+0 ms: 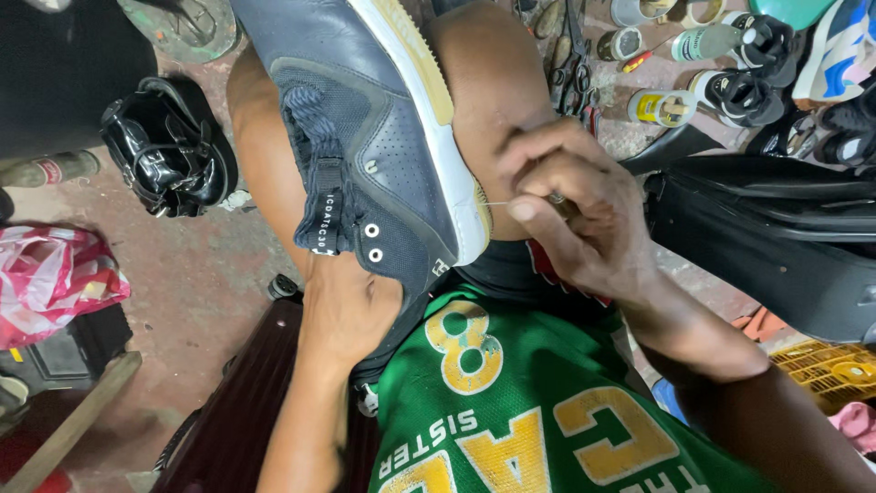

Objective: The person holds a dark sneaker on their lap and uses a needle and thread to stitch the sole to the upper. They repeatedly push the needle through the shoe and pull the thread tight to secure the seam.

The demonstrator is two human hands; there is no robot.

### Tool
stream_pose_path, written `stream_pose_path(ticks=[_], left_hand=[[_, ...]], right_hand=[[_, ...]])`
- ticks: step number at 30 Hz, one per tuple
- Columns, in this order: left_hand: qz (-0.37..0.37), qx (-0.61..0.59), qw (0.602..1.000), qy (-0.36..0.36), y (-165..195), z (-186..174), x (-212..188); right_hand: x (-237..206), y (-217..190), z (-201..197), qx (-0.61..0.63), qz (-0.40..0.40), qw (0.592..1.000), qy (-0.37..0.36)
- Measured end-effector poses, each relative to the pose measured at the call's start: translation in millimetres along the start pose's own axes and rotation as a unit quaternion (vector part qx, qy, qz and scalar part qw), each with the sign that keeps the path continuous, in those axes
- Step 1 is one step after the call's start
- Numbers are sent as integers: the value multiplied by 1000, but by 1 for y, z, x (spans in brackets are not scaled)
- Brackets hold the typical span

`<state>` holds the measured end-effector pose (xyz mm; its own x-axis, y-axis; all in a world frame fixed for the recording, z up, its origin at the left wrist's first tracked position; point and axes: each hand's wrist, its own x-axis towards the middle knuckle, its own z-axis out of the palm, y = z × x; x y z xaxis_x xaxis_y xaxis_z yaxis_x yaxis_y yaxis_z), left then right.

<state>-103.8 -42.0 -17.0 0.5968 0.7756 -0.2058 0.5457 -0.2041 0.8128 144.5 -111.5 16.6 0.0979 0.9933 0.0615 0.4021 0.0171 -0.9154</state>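
Note:
A dark blue sneaker (383,137) with a white and tan sole lies across my lap, its toe pointing away from me. My left hand (351,306) grips the heel end from below. My right hand (570,205) is closed on a thin metal needle or awl at the sole's edge, and a fine thread runs from it to the sole. My knees show on both sides of the shoe.
A black glossy shoe (169,151) sits on the reddish floor at left, near a pink plastic bag (55,278). Small cans, a bottle, scissors (570,59) and black sandals (753,73) crowd the top right. A black case (776,237) stands at right, above a yellow crate (835,370).

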Motion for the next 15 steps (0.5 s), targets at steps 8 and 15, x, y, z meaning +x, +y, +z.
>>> stream_pose_path(ticks=[8,15], left_hand=[[-11,17,1000,-13,23,-1,14],[144,-37,980,131,27,-31,52]], right_hand=[[19,-7,51,119,25,991,55],[73,-22,63,-25,-57,996,58]])
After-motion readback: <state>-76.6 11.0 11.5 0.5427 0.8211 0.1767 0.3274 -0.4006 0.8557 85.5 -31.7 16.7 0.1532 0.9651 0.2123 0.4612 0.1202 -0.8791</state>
